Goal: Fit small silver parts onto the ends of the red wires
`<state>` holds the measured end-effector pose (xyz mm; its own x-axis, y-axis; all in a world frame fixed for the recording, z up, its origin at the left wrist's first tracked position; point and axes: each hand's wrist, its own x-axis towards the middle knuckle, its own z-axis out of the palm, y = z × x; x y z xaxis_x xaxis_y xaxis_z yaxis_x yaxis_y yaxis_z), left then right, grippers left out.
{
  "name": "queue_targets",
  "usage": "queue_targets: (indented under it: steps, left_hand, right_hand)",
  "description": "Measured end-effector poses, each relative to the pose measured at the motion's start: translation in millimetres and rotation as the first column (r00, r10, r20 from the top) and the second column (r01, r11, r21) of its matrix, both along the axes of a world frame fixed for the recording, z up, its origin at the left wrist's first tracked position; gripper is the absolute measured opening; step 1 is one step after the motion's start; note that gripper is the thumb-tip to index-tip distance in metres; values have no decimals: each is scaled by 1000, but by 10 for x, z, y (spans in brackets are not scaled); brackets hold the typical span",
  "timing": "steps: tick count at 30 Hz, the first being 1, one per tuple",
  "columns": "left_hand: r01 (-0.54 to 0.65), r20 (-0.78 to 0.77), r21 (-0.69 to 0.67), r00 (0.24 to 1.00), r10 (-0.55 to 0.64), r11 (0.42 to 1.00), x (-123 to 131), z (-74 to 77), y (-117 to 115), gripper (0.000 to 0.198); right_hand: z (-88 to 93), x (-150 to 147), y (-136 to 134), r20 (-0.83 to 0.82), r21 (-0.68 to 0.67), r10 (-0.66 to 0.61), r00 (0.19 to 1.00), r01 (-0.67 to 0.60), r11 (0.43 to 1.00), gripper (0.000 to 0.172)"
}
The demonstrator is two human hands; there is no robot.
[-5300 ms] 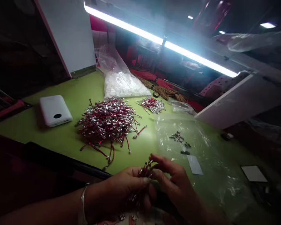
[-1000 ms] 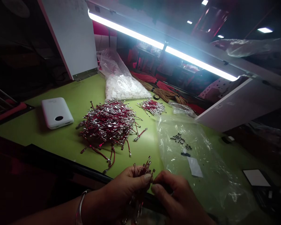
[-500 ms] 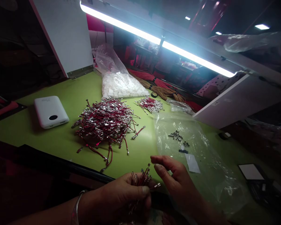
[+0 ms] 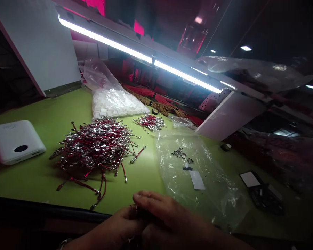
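Note:
My left hand (image 4: 120, 225) is closed at the bottom of the view around a bunch of short terminal wires (image 4: 133, 211), and only a few metal ends show. Over it lies my right hand (image 4: 164, 215), its fingers pressed together and curved across the top of the bunch, hiding most of it. Beyond the hands, a large heap of short red wires (image 4: 94, 146) with silvery crimp terminals rests on the green table (image 4: 143, 180). Several loose wires stick out at its front. A smaller pile of such wires (image 4: 151, 122) lies behind.
A white power bank (image 4: 17, 140) sits at left. Behind the heap stands a clear bag of white connectors (image 4: 117, 102). At right, a flat plastic bag (image 4: 214, 187) bears small metal parts (image 4: 181, 153) and a white label (image 4: 197, 180). A lamp tube (image 4: 106, 41) crosses above.
My right hand has come down from open beside the bunch to lie over it and my left hand. The view has shifted right, so the table items appear farther left.

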<state>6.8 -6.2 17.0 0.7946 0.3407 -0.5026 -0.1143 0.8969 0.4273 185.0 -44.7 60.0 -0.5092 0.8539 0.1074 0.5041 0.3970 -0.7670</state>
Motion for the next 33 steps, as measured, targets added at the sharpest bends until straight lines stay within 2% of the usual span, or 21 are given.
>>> queue_targets:
  steps: [2,3,5,6,7,9,11,13,16,22,25,28,33]
  left_hand:
    - [41,-19,47,999,-40,998,-41,-111,-9,36]
    - [60,-31,76,998,-58,995,-61,-161,-12,40]
    - [75,-59,111,996,-69,991,-88,-231,-11,47]
    - [76,-72,115,995,-68,990,-93,-248,-6,50]
    - [74,-81,113,995,-65,991,-93,-255,1,51]
    - [77,-92,107,994,-67,991,-79,-251,25,52]
    - [87,-98,111,992,-77,990,-61,-243,56,53]
    - [93,-97,105,992,-83,990,-47,-244,85,54]
    - [86,-96,88,992,-78,992,-42,-256,113,56]
    - [101,-93,104,991,-91,989,-29,-248,127,54]
    - [81,-95,94,993,-72,992,-13,-224,132,51]
    - [56,-78,86,996,-49,995,-1,-184,156,44]
    - [1,-129,228,991,29,974,21,-101,241,42]
  right_hand:
    - [-86,192,64,-12,95,-228,974,228,969,55]
    - [-132,337,128,-7,133,-377,926,374,918,44]
    - [-226,699,307,139,221,-607,783,573,789,34]
    - [-274,893,410,249,266,-677,693,623,736,35]
    - [-323,1079,513,285,288,-707,647,646,707,37]
    - [-428,1376,695,319,312,-714,623,643,700,42]
    - [-537,1531,820,346,324,-683,643,602,730,46]
    - [-633,1549,881,364,338,-648,669,553,761,47]
    - [-710,1434,875,373,366,-627,684,512,777,41]
    - [-635,1139,661,371,356,-580,725,466,810,25]
    - [-596,1030,519,374,339,-563,737,456,823,26]
    - [-581,978,418,373,345,-586,719,479,807,27]
    - [-563,965,406,379,343,-597,707,491,800,20]
